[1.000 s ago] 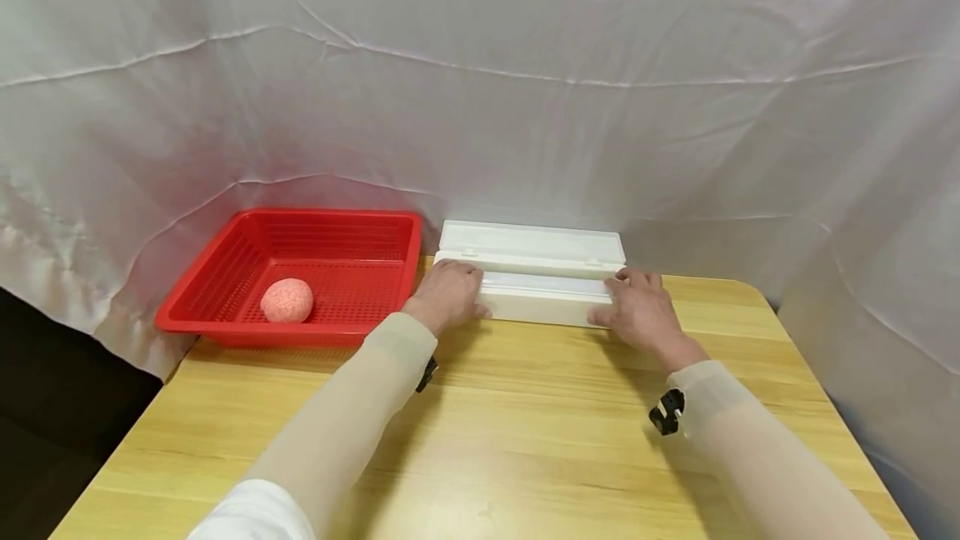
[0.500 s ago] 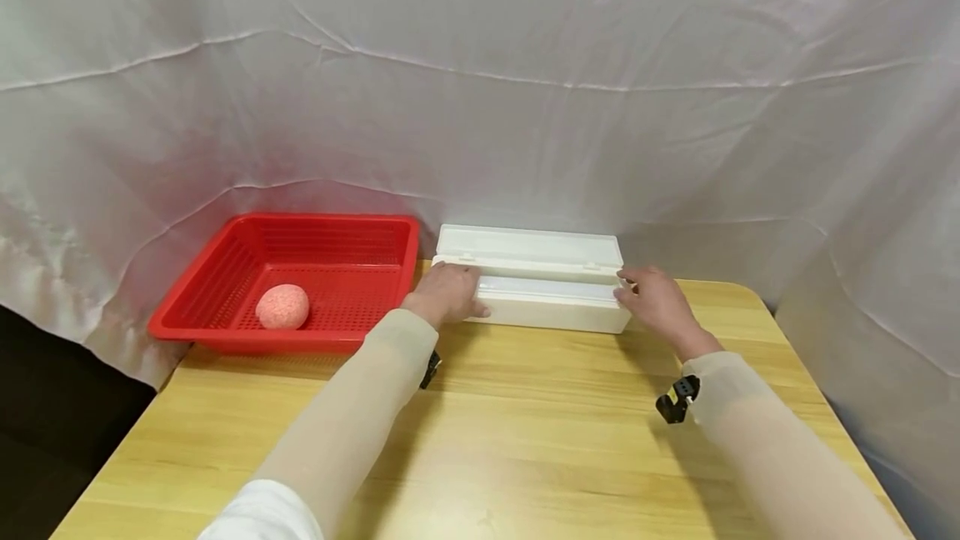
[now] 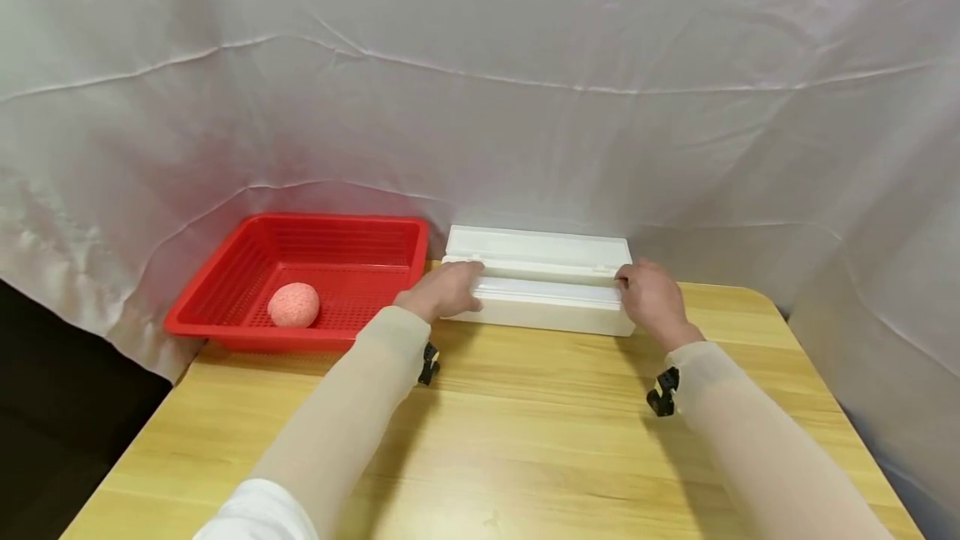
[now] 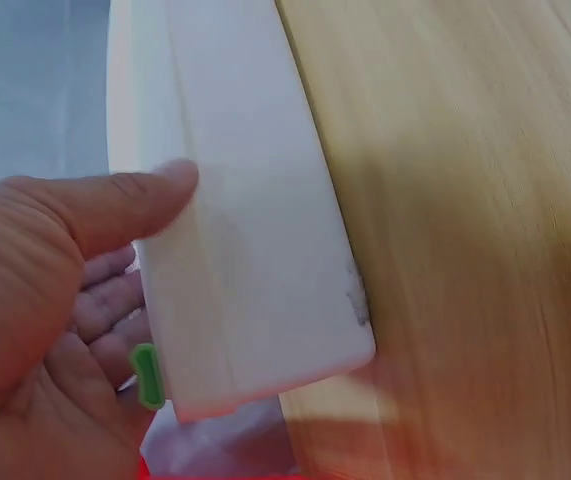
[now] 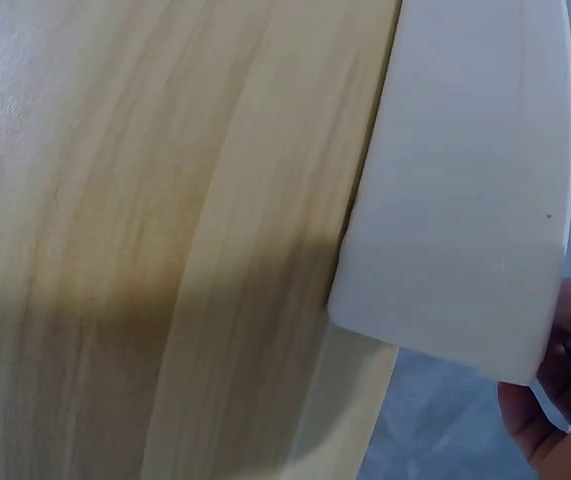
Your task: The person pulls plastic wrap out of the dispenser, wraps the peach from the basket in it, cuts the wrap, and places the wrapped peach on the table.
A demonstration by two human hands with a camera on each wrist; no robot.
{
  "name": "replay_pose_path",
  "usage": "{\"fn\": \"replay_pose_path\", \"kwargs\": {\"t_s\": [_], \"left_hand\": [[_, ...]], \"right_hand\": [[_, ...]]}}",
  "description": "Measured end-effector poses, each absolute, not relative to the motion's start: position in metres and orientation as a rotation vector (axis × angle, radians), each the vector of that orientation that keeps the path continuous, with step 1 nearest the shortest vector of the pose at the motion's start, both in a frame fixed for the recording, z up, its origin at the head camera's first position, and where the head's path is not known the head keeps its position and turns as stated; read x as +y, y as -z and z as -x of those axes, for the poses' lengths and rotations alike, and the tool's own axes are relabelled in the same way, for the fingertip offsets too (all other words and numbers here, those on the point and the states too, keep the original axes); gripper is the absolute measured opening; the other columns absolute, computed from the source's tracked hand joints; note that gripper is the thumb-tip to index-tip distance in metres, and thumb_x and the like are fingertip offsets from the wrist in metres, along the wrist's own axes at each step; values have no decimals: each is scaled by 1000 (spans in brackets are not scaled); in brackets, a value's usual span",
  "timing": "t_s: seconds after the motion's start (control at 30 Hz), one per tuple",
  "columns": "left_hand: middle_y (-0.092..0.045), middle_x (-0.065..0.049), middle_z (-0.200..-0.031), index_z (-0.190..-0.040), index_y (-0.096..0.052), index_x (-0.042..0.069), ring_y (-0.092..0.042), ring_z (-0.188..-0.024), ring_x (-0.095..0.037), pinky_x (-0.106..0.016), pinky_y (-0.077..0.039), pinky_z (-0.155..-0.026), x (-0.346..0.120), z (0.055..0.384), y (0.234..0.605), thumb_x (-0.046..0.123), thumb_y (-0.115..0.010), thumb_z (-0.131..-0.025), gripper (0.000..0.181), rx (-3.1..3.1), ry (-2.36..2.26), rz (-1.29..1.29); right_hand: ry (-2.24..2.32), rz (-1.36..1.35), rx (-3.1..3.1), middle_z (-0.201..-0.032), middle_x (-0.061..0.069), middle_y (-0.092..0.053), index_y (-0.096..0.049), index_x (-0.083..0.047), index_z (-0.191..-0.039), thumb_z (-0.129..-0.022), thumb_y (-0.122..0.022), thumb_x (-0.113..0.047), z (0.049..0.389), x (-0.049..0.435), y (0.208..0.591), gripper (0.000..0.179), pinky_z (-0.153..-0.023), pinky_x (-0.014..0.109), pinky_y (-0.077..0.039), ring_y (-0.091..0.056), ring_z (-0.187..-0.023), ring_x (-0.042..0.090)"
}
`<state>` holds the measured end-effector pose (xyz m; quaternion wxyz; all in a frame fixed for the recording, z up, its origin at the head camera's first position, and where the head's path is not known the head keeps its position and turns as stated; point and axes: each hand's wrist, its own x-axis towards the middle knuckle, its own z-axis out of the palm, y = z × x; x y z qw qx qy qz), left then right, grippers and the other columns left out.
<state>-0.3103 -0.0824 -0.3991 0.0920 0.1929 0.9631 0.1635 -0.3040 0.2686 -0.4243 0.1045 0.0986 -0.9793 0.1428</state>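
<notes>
A long white lidded box (image 3: 551, 311), like a cling film dispenser, stands at the back of the table with its lid (image 3: 540, 247) tipped back. My left hand (image 3: 444, 288) holds the left end; in the left wrist view the thumb lies on the box's upper front edge and the fingers curl behind. A small green piece (image 4: 147, 376) sticks out near that end. My right hand (image 3: 652, 300) grips the right end near the rear corner, fingers curled; in the right wrist view the box (image 5: 455, 200) hides part of the grasp.
Left of the box stands a red plastic basket (image 3: 300, 335) with a pink speckled ball (image 3: 293, 305) in it. A pale curtain (image 3: 555, 123) hangs right behind the wooden table (image 3: 517, 440).
My right hand has let go of the box's front, shifted outward to its right end and closed there by the rear corner. My left hand stays at the left end.
</notes>
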Motion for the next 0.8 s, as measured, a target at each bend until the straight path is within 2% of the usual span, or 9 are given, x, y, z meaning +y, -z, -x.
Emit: {"fn": "replay_pose_path", "kwargs": {"t_s": [0.2,0.3,0.43,0.6,0.8], "left_hand": [[-50,-13,-161,-160,-43,4,-47,-149,-31,-45,-35,-126,-84,314,392,21,-74,-98,71,2827,-511,-586],[-51,-14,-160,-158,-45,4,-48,-148,-31,-44,-35,-126,-87,315,388,19,-63,-101,62,2821,-516,-595],[-54,-10,-158,-156,-51,8,-51,-146,-30,-45,-37,-125,-91,314,383,13,-50,-101,55,2831,-532,-531],[-59,-7,-154,-152,-57,13,-56,-137,-28,-44,-41,-121,-91,313,382,8,-45,-103,51,2852,-431,-527],[-65,-10,-142,-145,-58,13,-62,-123,-27,-45,-49,-111,-88,312,380,15,-40,-107,42,2837,-282,-566]], "right_hand": [[-425,-291,-2854,-108,21,-59,-64,5,-111,-109,-49,-10,307,270,427,21,-91,57,-53,-60,-101,40],[-450,-275,-2854,-110,22,-55,-60,6,-113,-110,-45,-10,308,269,428,22,-88,58,-53,-58,-99,40],[-468,-243,-2858,-111,22,-51,-58,8,-117,-111,-42,-10,308,268,427,24,-83,57,-54,-57,-95,39],[-474,-214,-2831,-110,22,-48,-54,9,-121,-114,-38,-16,309,267,425,30,-72,52,-54,-55,-89,37],[-471,-191,-2817,-108,21,-47,-53,9,-121,-115,-35,-18,310,267,420,32,-69,49,-53,-54,-86,36]]}}
